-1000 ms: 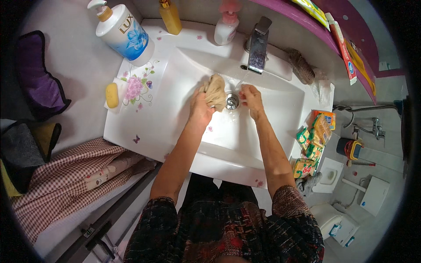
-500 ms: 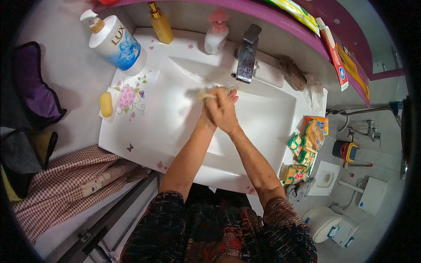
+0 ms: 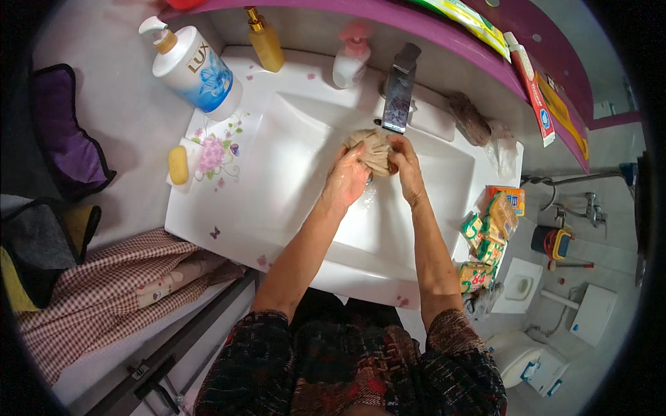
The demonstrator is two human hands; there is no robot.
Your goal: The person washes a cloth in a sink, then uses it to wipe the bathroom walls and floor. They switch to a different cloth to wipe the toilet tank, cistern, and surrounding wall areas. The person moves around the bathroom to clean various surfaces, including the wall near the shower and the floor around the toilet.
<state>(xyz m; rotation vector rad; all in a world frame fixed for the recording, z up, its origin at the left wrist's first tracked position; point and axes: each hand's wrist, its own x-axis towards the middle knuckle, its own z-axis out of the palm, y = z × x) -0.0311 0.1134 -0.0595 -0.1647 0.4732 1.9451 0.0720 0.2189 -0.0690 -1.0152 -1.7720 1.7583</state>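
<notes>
A wet, bunched beige cloth [image 3: 375, 150] is held between my two hands, just below the spout of the dark metal faucet [image 3: 399, 93]. My left hand [image 3: 347, 175] grips its left side, with the thumb on top and water on the skin. On the other side, my right hand [image 3: 408, 168] has its fingers curled onto the cloth's edge. Beneath them lies the white sink basin [image 3: 291, 180], where some water glistens near the drain. The cloth's underside is hidden.
Along the sink's back stand a large white-and-blue pump bottle [image 3: 198, 73], a yellow pump bottle [image 3: 265, 47] and a pink-topped dispenser [image 3: 350, 66]. Yellow soap [image 3: 178, 165] sits on the left rim, a brown brush [image 3: 470, 119] at back right, wrapped soap bars [image 3: 491, 239] on the right.
My hands were pressed together around the cloth, mostly hiding it. They have now moved apart and slightly right, and the cloth shows as a bunched bundle between them under the faucet.
</notes>
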